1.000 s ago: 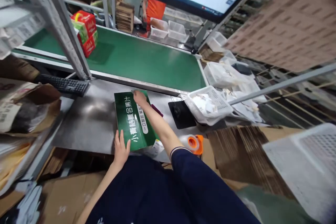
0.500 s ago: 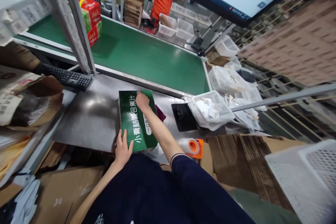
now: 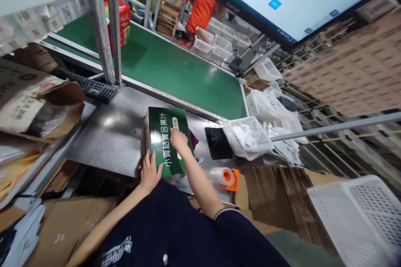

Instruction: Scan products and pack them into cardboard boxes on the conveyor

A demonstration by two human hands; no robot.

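A green carton (image 3: pixel 159 133) with white Chinese lettering lies flat on the metal worktable (image 3: pixel 109 142) in front of my body. My left hand (image 3: pixel 151 172) rests on its near left edge, fingers spread and holding nothing. On the top face, right of the lettering, my right hand (image 3: pixel 179 139) touches the carton with its fingers curled together. Whatever may be inside those fingers is hidden. A dark red item (image 3: pixel 193 139) shows partly beyond the carton's right side.
A green conveyor belt (image 3: pixel 181 79) runs behind the table, carrying red boxes (image 3: pixel 124 25). To the right are a black mouse pad (image 3: pixel 217 146), a white basket of papers (image 3: pixel 247 137) and an orange tape dispenser (image 3: pixel 233 179). A keyboard (image 3: pixel 94 89) sits left; a monitor (image 3: pixel 297 0) hangs above.
My right hand has slid across the carton's top from near its far edge toward me. The left hand stays at the near left edge. The camera view has shifted slightly.
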